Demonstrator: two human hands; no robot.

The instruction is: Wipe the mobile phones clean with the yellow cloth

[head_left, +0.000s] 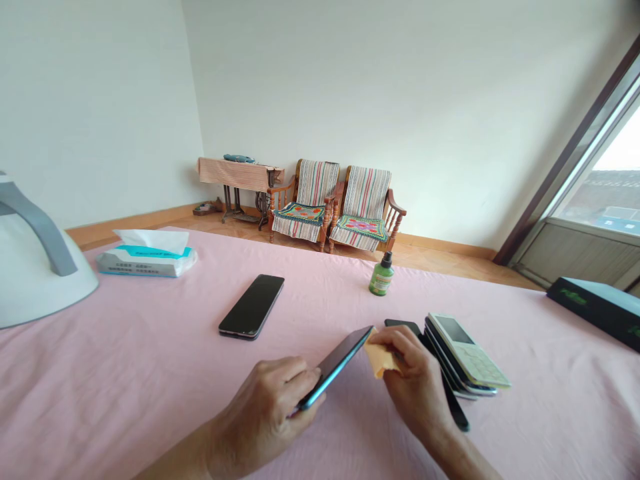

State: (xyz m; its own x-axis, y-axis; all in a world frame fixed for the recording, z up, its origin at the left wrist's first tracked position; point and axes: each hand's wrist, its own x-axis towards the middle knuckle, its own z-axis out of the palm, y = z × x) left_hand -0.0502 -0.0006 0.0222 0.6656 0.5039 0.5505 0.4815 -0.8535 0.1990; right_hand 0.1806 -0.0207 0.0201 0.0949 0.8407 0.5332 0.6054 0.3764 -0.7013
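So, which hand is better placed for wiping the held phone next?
Probably the right hand, holding the yellow cloth at the far end of the held phone; the left hand grips the near end.

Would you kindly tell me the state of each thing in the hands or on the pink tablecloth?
Held phone: tilted, gripped by the left hand
Yellow cloth: pinched in the right hand, at the phone's far end
Lone phone: lying flat, screen dark
Green bottle: upright, black top on
Tissue pack: open, tissue sticking out
Phone stack: piled, pale keypad phone on top
White vessel: standing, partly out of frame
Black box: lying flat, partly cut off
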